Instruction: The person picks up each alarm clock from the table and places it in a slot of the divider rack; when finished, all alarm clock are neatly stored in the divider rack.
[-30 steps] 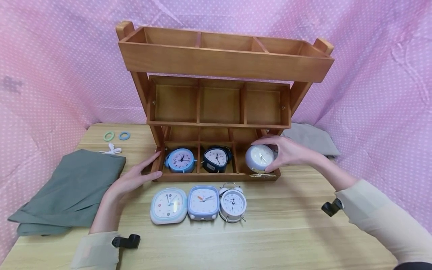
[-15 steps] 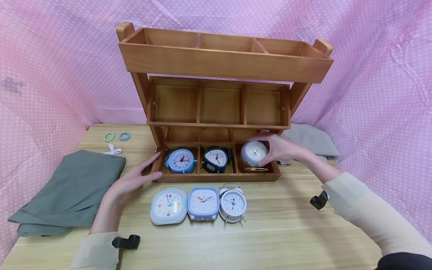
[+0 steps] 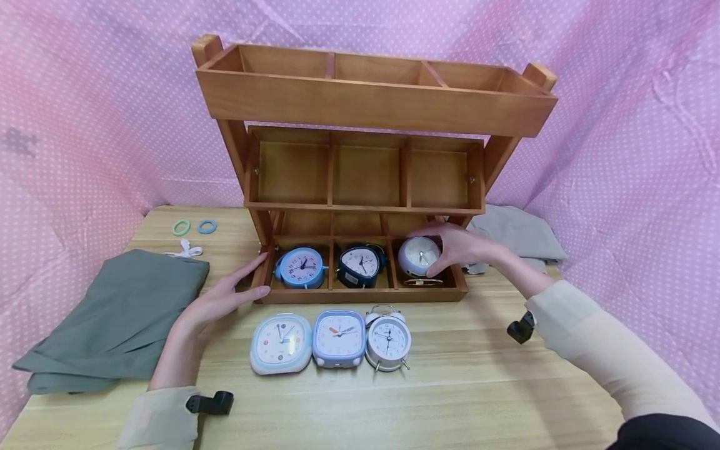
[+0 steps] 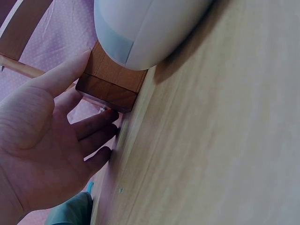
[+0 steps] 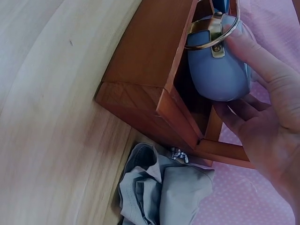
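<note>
The right hand [image 3: 458,247] grips a round lilac alarm clock [image 3: 419,255], fingers and thumb curled round its body, and holds it inside the right-hand compartment of the bottom tier of the wooden shelf unit [image 3: 371,106]. In the right wrist view the clock's blue-lilac back and its brass ring stand show just inside the compartment wall, w/ fingertips [image 5: 243,44] wrapped over the top. Can't tell if the clock rests on the compartment floor.

The left hand [image 3: 216,300] lies flat on the wooden table [image 3: 461,387], fingers straight & relaxed, holding nothing; its fingertips touch the bottom-left corner of the shelf unit.

Same tier: a blue round clock [image 3: 302,267] in the left compartment, a dark heart-shaped clock [image 3: 360,264] in the middle one. In front of the shelf, in a row on the table: a pale blue square clock [image 3: 280,342], a lavender square clock [image 3: 339,337], a white twin-bell clock [image 3: 387,339], each just beside the next.

A folded green cloth [image 3: 112,319] lies left of the hand, a grey cloth [image 3: 517,231] behind the right arm, two hair rings [image 3: 194,227] at the far left
</note>
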Motion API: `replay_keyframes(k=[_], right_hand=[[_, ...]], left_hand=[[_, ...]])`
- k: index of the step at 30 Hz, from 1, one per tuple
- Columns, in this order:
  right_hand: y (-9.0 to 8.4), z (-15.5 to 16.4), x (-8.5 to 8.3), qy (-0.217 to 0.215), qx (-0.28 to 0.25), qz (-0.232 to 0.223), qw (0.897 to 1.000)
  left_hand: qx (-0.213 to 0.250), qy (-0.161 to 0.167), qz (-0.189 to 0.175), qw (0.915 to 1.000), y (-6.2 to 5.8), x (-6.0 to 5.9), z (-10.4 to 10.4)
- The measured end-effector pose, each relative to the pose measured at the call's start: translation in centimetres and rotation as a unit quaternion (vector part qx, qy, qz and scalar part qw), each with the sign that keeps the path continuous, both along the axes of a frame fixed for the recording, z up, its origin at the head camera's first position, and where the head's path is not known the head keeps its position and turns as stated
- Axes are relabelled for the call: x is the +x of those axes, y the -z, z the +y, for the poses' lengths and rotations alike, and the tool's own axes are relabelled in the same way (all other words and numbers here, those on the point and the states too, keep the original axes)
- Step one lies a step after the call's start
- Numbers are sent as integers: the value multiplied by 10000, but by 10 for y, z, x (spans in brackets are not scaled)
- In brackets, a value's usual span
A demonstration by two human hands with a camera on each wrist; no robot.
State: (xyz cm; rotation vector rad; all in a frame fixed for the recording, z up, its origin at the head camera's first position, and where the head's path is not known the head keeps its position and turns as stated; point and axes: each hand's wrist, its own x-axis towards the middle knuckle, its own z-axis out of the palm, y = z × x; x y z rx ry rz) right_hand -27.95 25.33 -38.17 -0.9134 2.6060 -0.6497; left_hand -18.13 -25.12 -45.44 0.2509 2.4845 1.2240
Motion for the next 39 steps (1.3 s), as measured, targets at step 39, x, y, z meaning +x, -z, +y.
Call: replay_keyframes(k=[39], right_hand=[[25,0,-9,-106,227,-547,9982]], left_hand=[[-74,-34,5,10000,-1,0,1]])
